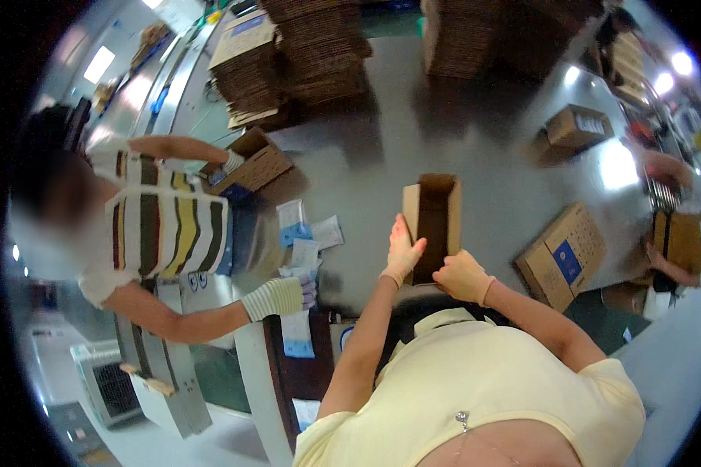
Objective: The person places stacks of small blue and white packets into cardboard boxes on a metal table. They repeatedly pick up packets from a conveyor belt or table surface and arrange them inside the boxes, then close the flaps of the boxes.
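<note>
A narrow brown cardboard box stands on the metal table in front of me, its top open and its inside dark. My left hand lies along the box's left wall, fingers stretched forward and held together, the thumb over the near edge. At the near right corner, my right hand has its fingers curled against the cardboard. Both hands hold the box between them. Exactly how the fingertips sit on the near side is hard to make out.
Several white and blue packets lie to the left, by a co-worker's gloved hand. That person's other hand is at an open carton. A printed carton lies right; another box is farther back. Flattened cardboard stacks stand far off.
</note>
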Motion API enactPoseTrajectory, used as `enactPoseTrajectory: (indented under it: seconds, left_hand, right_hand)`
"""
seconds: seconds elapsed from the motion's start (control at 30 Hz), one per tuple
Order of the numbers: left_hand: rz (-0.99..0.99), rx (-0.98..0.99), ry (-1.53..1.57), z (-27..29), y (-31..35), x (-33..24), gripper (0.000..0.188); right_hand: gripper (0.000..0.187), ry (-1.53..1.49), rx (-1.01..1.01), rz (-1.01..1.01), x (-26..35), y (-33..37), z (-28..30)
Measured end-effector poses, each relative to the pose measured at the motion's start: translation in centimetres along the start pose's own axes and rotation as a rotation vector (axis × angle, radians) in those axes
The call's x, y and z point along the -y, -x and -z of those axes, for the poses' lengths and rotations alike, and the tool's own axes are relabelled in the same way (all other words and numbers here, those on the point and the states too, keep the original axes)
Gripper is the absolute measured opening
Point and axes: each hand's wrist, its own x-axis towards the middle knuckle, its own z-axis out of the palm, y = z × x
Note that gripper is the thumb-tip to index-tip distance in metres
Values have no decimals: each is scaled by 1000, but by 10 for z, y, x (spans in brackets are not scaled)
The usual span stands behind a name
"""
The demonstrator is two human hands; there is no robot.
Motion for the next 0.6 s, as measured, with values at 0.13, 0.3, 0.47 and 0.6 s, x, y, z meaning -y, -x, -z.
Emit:
enactPoseTrajectory:
  seconds: [0.13,0.3,0.47,0.6]
  left_hand:
    - [-252,-76,-101,25,66,-4,59]
    - [-13,-152,5,68,170,8,27]
    - [286,-341,51,93,254,41,21]
    - [459,-660,-212,140,318,85,18]
  right_hand:
    - [15,-78,-89,-92,-3,19,-19]
    - [15,-83,-75,-161,3,22,-20]
    - [19,-75,-99,-136,4,17,-23]
    - [19,-83,-160,-122,2,21,-23]
